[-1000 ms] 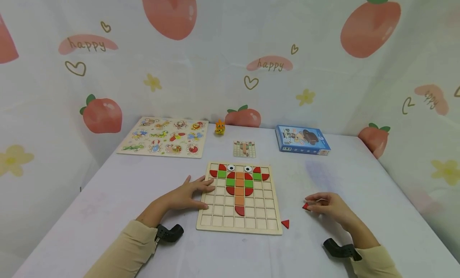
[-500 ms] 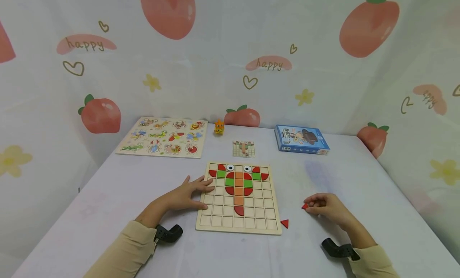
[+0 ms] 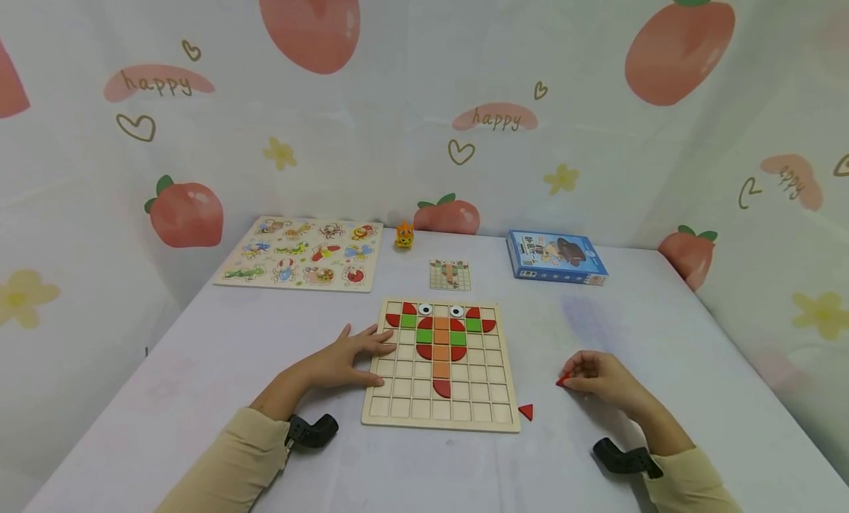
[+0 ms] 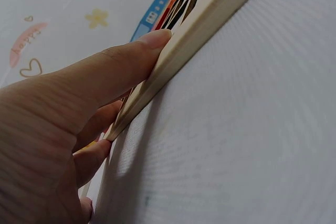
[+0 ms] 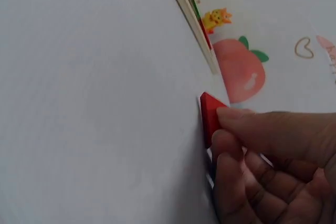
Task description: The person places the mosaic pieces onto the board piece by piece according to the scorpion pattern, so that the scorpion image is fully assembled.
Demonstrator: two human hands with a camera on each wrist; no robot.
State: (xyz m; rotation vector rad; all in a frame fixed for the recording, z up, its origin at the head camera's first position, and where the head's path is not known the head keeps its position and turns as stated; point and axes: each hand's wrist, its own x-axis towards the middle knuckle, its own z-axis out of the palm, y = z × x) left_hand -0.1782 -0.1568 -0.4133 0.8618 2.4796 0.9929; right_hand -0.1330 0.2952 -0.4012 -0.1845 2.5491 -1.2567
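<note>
In the head view, my left hand (image 3: 338,362) lies at the left side of a wooden grid board (image 3: 401,388). Its fingers are spread and fairly straight; in the left wrist view the thumb rests on the board's rim (image 4: 184,51). Red, green and orange pieces and two eye discs fill some of the squares. Right of the board, my right hand (image 3: 603,377) pinches a red triangle piece (image 5: 210,114) between thumb and fingers, just at the tabletop. Another red triangle (image 3: 526,411) lies flat beside the board's lower right corner.
Behind the board lies a small pattern card (image 3: 450,275). An insect picture puzzle (image 3: 312,266) is at the back left, a small orange and yellow figure (image 3: 404,236) beside it. A blue box (image 3: 557,257) lies at the back right, near the printed cloth backdrop (image 3: 398,152).
My right fingers have curled in a little more, and the red triangle they pinch is tilted more than before. The left hand and the board stay as they were.
</note>
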